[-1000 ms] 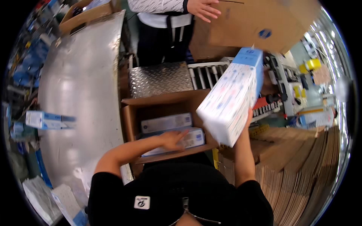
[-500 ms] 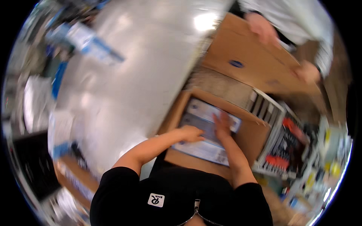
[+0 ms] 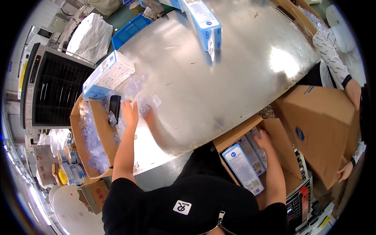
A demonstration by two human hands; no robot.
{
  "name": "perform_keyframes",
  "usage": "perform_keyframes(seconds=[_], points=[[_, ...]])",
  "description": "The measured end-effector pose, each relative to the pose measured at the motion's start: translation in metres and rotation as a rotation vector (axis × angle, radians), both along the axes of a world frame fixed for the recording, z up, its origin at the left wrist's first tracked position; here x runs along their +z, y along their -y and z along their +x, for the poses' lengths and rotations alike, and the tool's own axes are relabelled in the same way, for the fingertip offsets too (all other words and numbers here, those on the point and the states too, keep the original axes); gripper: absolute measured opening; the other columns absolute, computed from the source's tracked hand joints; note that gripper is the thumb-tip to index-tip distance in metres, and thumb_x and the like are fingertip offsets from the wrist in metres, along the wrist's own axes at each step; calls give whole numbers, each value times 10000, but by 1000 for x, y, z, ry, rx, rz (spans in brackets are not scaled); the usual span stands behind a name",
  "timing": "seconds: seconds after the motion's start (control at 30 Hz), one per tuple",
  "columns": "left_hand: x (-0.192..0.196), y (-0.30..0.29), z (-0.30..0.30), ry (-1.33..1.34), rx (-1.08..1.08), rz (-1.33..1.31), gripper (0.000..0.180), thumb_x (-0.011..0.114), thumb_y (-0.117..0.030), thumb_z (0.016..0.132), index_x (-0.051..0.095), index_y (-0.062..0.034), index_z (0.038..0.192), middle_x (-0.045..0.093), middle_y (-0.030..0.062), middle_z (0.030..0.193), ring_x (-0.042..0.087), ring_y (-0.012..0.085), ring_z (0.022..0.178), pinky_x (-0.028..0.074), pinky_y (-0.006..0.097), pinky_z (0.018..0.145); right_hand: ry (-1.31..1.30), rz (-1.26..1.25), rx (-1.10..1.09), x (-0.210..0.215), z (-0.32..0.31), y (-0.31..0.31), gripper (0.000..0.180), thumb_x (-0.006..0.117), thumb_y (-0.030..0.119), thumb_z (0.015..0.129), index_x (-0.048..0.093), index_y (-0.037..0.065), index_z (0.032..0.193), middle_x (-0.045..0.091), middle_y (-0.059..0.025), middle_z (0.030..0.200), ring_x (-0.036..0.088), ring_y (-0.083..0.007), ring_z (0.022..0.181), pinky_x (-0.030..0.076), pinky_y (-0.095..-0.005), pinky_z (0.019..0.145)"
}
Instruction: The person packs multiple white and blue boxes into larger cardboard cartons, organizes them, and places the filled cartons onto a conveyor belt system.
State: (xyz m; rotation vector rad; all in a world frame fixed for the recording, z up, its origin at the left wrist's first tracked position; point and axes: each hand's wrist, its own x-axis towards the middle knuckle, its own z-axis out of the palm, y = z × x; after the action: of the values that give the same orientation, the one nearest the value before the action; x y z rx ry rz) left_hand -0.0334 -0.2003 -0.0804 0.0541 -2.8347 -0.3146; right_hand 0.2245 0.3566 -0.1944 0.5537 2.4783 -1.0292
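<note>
My left hand (image 3: 130,112) is over the left edge of the metal table, fingers apart and holding nothing. Close by lie small clear plastic pieces (image 3: 135,84) and a dark oblong object (image 3: 114,105). At the lower right, my right hand (image 3: 264,140) reaches into an open cardboard carton (image 3: 289,166), its fingers spread against the packed boxes at the far end. Inside that carton, a white and blue box (image 3: 243,168) lies nearest me, with other grey-blue boxes (image 3: 254,150) beside it.
A metal table (image 3: 188,90) bears upright blue-white boxes (image 3: 205,27). Left stands a carton of clear plastic pieces (image 3: 94,145). At right, a co-worker's hands (image 3: 353,94) hold a large brown carton (image 3: 313,125). A tool rack (image 3: 301,205) stands beside my carton.
My left hand has left the carton and moved left to the table's edge. My right hand stays inside the carton. The view has turned left, and the co-worker's carton is more upright.
</note>
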Motion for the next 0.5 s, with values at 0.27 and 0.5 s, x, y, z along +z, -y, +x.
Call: perform_keyframes(seconds=[0.27,0.5], points=[[-6,-74,-22,-2,-227,-280,267,606,-305,813,567,-77,947,538,131,984,533,308,882,437,406,758,-39,-150,-256,41,84,24,535,639,180,811,458,49,1297,583,-160,1139,580,-218,985,469,-340,822],[-61,-141,-6,-1,-855,4,147,631,-240,765,567,-110,739,530,63,823,533,248,831,461,406,724,-253,-153,-239,78,59,54,413,604,103,828,519,31,1226,610,-151,1079,601,-201,915,507,-305,735]])
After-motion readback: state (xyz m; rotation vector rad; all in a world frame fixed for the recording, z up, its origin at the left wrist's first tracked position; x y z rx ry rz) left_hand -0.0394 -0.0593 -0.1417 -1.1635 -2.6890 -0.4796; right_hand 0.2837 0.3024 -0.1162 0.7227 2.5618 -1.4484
